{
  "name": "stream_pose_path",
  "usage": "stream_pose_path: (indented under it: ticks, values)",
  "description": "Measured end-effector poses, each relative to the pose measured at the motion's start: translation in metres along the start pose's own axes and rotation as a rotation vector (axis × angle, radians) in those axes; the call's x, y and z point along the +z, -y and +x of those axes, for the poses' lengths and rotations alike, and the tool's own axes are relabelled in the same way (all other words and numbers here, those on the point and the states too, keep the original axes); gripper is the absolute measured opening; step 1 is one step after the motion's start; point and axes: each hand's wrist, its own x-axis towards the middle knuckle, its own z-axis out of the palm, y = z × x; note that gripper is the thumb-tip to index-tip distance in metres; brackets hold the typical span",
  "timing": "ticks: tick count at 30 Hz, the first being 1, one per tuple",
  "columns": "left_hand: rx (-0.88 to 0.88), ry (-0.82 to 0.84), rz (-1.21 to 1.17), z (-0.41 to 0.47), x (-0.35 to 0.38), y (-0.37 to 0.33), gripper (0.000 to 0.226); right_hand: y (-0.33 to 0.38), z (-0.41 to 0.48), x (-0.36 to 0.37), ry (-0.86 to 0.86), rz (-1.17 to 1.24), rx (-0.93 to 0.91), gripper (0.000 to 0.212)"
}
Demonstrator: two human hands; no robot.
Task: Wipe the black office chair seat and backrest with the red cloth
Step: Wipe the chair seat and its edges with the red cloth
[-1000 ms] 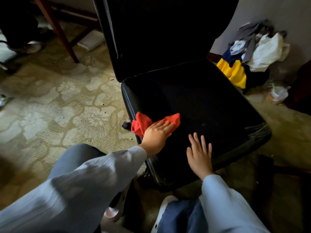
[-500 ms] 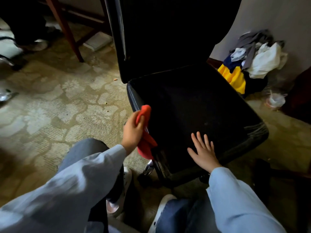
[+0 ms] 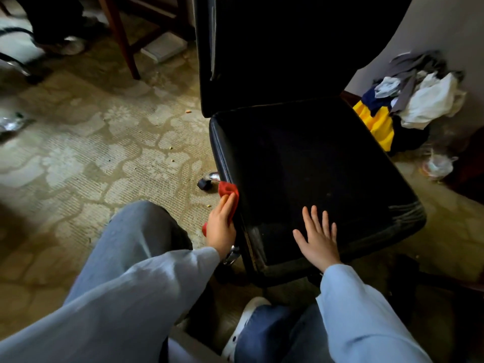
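Left hand (image 3: pixel 221 229) fingers clamped on red cloth (image 3: pixel 228 195) against the seat's (image 3: pixel 314 166) left edge, right hand (image 3: pixel 318 241) flat on seat front, fingers apart.

Floor (image 3: pixel 78 158): worn beige carpet with a pale floral pattern, scattered with small yellowish crumbs (image 3: pixel 171 148). The black office chair (image 3: pixel 314 166) stands on it. Right of the chair, against the wall, lies a heap of grey, white, navy and yellow clothes (image 3: pixel 408 100). Behind the chair's left side stands a reddish-brown wooden leg (image 3: pixel 125 43).
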Motion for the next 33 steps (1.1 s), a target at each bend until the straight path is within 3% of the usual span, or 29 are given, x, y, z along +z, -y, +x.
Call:
stream_pose_path:
  ticks: [5,13,16,19,22,27,33]
  values:
    - [-0.026,0.014,-0.081,-0.058,0.014,-0.012,0.067,0.002,0.001,0.000,-0.010,0.006,0.003,0.064]
    - [-0.233,0.139,-0.164,-0.129,0.019,-0.025,0.067,0.004,-0.001,-0.001,-0.004,0.026,0.002,0.063]
    - [-0.515,0.053,-0.279,-0.113,0.011,-0.027,0.048,0.005,-0.001,-0.001,-0.005,0.025,0.006,0.063]
    - [-0.690,-0.078,-0.392,-0.073,-0.007,-0.022,0.049,0.007,-0.001,0.000,-0.009,0.027,0.012,0.063]
    - [-0.591,-0.120,-0.466,-0.025,-0.024,-0.011,0.054,0.012,-0.001,0.001,-0.012,0.040,0.017,0.063]
    - [-0.471,0.111,-0.423,0.034,-0.042,-0.010,0.064,0.024,-0.001,0.005,-0.020,0.051,0.038,0.063]
    - [-0.372,0.175,-0.288,0.025,-0.043,-0.004,0.066,0.049,0.001,0.009,-0.018,0.073,0.077,0.058]
